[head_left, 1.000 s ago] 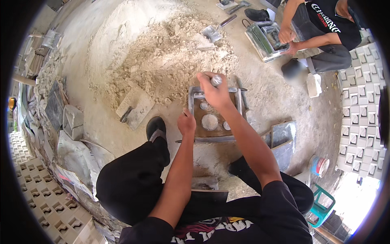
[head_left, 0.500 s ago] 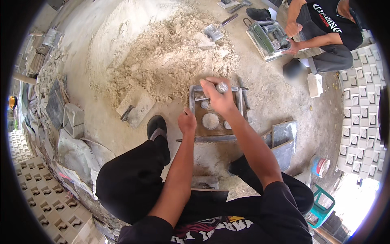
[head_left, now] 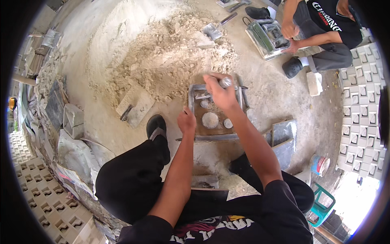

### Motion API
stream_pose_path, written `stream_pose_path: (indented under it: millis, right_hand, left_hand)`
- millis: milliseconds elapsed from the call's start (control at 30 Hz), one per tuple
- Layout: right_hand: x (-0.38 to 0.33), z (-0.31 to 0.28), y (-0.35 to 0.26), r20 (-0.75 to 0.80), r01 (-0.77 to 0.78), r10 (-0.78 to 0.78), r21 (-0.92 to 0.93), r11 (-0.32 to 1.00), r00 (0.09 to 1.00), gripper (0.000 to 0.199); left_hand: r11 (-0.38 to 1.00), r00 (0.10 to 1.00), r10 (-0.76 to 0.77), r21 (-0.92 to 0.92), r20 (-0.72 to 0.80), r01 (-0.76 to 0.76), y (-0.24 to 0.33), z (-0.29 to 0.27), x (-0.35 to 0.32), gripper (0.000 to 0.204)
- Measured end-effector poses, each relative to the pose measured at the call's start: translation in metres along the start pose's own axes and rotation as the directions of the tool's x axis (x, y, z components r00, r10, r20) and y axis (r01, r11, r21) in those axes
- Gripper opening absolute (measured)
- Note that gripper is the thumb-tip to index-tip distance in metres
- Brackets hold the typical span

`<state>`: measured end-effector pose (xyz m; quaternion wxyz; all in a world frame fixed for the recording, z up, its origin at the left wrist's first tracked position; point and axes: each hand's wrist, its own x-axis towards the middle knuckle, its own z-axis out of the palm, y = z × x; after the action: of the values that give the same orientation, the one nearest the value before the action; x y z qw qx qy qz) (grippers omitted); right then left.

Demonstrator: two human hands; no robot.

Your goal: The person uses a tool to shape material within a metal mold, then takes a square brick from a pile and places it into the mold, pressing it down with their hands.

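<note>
— Where are the person's hands?

— The right hand (head_left: 219, 91) is over the far end of the metal mould tray (head_left: 194, 110) on the floor, fingers wrapped around a small grey cylinder (head_left: 226, 82). The left hand (head_left: 187, 121) rests at the tray's near left edge, fingers curled shut; I cannot tell whether anything is in them.

— What is in the tray?

— A large pale disc (head_left: 210, 120) in the middle, with a smaller one (head_left: 228, 123) just beside it on the right.

— Any room around it?

— Tight. The heap of sandy mix (head_left: 162, 57) comes up to the tray's far left corner. The person's shoe (head_left: 156, 126) sits near the left edge, and grey slabs (head_left: 282, 138) lie to the right. Bare floor opens beyond the right rim, toward another person (head_left: 325, 32) crouching over a second tray (head_left: 266, 36), well apart.
</note>
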<state>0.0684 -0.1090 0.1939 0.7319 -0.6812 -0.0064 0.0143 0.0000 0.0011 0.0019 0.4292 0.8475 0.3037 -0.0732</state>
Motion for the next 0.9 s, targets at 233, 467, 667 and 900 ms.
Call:
stream_pose_path:
  millis: [233, 467, 667, 900]
  right_hand:
    - [0.004, 0.005, 0.018, -0.099, 0.067, -0.070, -0.030, 0.997, 0.993, 0.029]
    - [0.013, 0.024, 0.010, -0.094, 0.044, -0.047, -0.026, 0.999, 0.994, 0.030]
    - [0.012, 0.031, 0.009, -0.046, 0.133, -0.144, -0.190, 0.973, 0.988, 0.034]
    - [0.019, 0.019, 0.023, -0.011, 0.252, -0.257, -0.166, 0.953, 0.966, 0.032]
  left_hand:
    - [0.999, 1.000, 0.004, 0.040, -0.003, -0.004, 0.006, 0.000, -0.002, 0.059]
    - [1.000, 0.999, -0.002, 0.028, 0.036, 0.001, 0.006, -0.001, -0.003, 0.060]
    - [1.000, 1.000, 0.027, 0.012, -0.009, -0.027, 0.002, 0.003, -0.001, 0.059]
    - [1.000, 0.999, -0.019, 0.016, 0.035, 0.019, -0.001, 0.004, -0.002, 0.057]
